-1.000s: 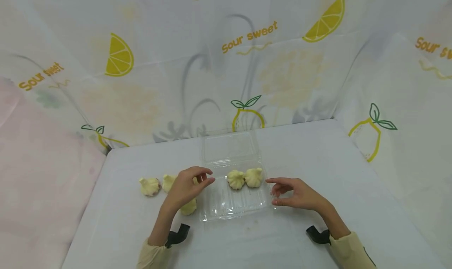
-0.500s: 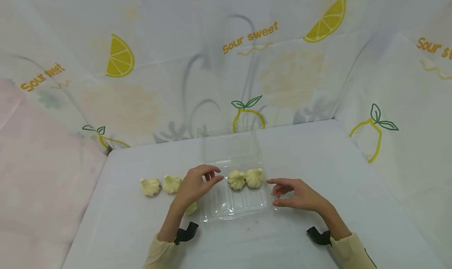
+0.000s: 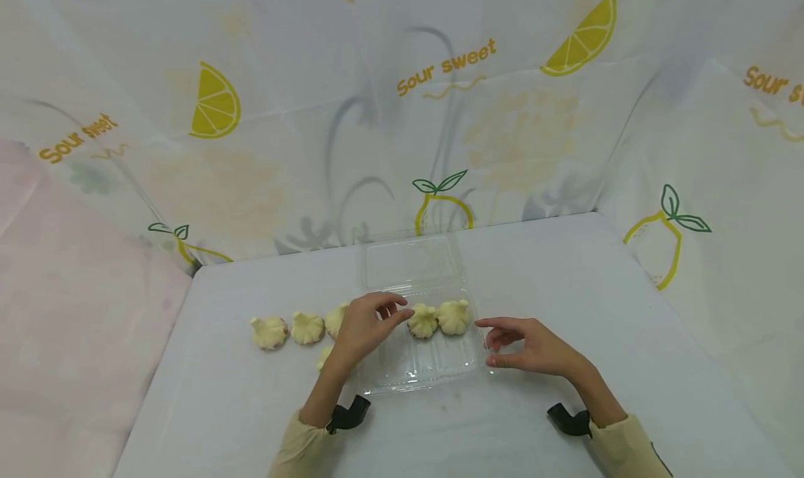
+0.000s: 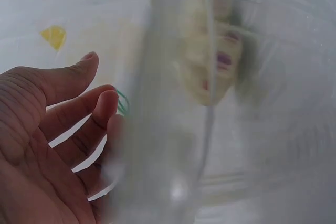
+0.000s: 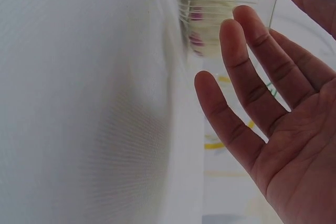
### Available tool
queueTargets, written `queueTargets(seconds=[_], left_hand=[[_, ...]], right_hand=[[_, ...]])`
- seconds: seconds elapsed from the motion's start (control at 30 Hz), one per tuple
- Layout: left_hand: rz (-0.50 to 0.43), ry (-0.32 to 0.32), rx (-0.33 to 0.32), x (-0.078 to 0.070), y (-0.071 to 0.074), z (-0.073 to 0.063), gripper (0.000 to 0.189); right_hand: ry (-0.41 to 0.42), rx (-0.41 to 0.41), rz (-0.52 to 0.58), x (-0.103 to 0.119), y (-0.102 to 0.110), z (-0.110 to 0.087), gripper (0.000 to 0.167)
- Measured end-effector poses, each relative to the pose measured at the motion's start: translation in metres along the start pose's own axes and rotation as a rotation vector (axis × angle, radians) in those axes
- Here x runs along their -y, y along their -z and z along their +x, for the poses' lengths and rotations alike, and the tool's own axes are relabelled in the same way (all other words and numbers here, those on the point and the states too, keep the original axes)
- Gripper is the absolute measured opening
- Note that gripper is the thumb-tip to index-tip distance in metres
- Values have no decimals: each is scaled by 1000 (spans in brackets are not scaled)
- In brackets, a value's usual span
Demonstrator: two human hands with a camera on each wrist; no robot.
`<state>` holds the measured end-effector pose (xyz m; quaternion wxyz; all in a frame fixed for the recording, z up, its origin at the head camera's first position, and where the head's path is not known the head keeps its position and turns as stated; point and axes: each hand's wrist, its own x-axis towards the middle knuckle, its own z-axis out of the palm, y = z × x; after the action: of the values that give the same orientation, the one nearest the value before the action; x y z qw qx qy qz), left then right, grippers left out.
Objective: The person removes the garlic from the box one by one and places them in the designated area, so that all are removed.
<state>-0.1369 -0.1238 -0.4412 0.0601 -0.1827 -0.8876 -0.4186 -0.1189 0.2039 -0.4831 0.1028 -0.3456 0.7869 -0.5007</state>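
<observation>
A clear plastic clamshell container [image 3: 396, 377] lies open on the table, its lid [image 3: 411, 262] folded back toward the wall. Two pale garlic bulbs, a left one [image 3: 423, 321] and a right one [image 3: 453, 317], sit side by side in its base. My left hand [image 3: 370, 324] hovers over the container's left part, fingers loosely bent and holding nothing, its fingertips right by the left bulb. At the container's right edge is my right hand [image 3: 530, 345], fingers relaxed and parted. In the right wrist view its fingertips [image 5: 242, 14] come close to the clear wall.
Left of the container, several more garlic bulbs [image 3: 270, 333] lie on the white tabletop [image 3: 207, 394], one partly hidden by the left forearm. A printed cloth wall [image 3: 283, 150] rises behind the table.
My left hand has moved right, from the container's left edge toward the bulbs inside, uncovering more of the loose garlic. The right hand has stayed at the right edge.
</observation>
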Motion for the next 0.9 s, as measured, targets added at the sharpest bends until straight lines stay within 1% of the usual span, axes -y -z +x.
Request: queueTargets(seconds=[0.13,0.23,0.4,0.57,0.73,0.9], left_hand=[[10,11,-26,-5,-6,2,16],[28,32,-35,-7,-10,1,15],[46,65,-27,-11,-14,1,14],[43,71,-21,-16,-19,3,15],[39,93,-28,-20,-24,3,19],[28,132,-28,-22,-30,3,19]], right_hand=[[-2,-2,-11,-1,0,0,55],[-1,-2,-13,-2,0,0,56],[4,-3,-4,-1,-1,-1,56],[15,-7,-8,0,-1,-1,55],[-7,-1,-21,-2,-1,-1,56],[-17,2,-21,-1,-1,0,57]])
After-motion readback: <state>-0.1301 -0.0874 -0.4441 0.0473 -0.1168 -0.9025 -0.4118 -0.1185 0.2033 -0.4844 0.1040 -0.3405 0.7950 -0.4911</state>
